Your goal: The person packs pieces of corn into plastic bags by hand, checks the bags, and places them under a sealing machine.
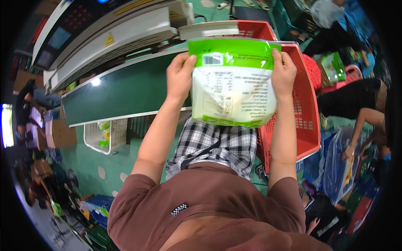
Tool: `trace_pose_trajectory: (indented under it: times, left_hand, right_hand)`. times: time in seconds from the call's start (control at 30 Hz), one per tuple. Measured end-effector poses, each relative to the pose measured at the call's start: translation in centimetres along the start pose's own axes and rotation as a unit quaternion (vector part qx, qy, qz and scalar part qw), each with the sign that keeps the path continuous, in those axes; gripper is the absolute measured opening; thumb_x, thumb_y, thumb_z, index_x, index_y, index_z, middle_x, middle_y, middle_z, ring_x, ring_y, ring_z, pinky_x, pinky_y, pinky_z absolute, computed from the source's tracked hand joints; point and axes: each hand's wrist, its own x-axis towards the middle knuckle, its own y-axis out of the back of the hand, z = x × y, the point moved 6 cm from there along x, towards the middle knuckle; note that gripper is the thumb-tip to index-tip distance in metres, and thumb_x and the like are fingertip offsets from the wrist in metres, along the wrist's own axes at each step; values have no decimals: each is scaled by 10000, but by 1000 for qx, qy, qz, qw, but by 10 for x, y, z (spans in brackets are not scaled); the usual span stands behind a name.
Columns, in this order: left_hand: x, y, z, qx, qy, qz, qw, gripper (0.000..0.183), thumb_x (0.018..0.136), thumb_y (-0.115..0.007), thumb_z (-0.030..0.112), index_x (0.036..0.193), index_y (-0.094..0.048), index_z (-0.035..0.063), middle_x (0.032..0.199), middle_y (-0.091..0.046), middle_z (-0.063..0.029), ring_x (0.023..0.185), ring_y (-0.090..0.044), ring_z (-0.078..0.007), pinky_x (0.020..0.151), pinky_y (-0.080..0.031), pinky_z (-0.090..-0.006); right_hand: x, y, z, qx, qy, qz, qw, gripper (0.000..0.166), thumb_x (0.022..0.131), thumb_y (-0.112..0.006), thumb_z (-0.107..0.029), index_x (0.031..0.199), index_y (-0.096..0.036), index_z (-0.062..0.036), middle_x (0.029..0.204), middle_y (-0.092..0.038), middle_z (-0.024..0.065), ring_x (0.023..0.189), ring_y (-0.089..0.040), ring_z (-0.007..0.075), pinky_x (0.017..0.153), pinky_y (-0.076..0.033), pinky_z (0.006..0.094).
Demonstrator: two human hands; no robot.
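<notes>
A green and white plastic pouch [234, 91], filled and bearing print and a barcode, is stretched between my two hands. My left hand [180, 77] pinches its upper left corner, thumb on the near face. On the other side, my right hand [283, 70] grips the upper right edge the same way. The pouch hangs over the right end of a dark green conveyor belt [125, 88] and in front of a red crate. Its back face and the fingers behind it are hidden.
A large white machine [110, 40] with a control panel stands behind the belt. Red plastic crates [306, 125] are at the right. Below the belt sits a white basket [119, 133] with green packets. Several people work around, one reaching into a plastic-lined blue crate [337, 163].
</notes>
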Motion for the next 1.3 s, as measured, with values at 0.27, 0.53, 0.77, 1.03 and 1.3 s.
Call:
trace_pose_trajectory:
  times: [0.27, 0.53, 0.77, 1.03, 1.3]
  left_hand:
    - [49, 2, -28, -5, 124, 11, 992, 220, 872, -542, 173, 871, -587, -43, 773, -587, -57, 658, -500, -96, 607, -417, -260]
    - [78, 21, -33, 42, 190, 51, 979, 268, 805, -594, 141, 951, -603, -84, 838, -626, -159, 712, -585, -206, 629, -457, -324]
    - [89, 51, -34, 33, 183, 85, 979, 226, 764, -634, 65, 901, -605, -112, 813, -625, -171, 666, -598, -213, 560, -468, -329]
    - [96, 103, -27, 110, 106, 117, 981, 227, 777, -618, 87, 915, -596, -91, 812, -621, -157, 647, -584, -204, 546, -457, -324]
    - [84, 173, -15, 140, 100, 180, 968, 232, 795, -592, 112, 940, -583, -69, 823, -616, -138, 634, -570, -193, 528, -444, -313]
  right_hand:
    - [57, -36, 43, -104, -22, -94, 990, 330, 908, -522, -244, 713, -530, 22, 581, -460, 23, 555, -377, 74, 508, -333, 259]
    - [83, -72, 49, -221, -65, -145, 962, 350, 876, -516, -285, 751, -592, 33, 665, -578, 197, 610, -550, 296, 608, -415, 379]
    - [87, -107, 60, -246, -83, -190, 947, 371, 859, -516, -311, 741, -609, 28, 725, -595, 227, 719, -590, 352, 668, -427, 420]
    - [70, -141, 59, -237, -97, -186, 949, 388, 843, -529, -355, 739, -639, 3, 734, -606, 227, 740, -601, 364, 710, -449, 413]
    - [54, -191, 41, -236, -75, -207, 946, 375, 817, -560, -328, 705, -635, 22, 735, -612, 234, 735, -603, 374, 707, -453, 417]
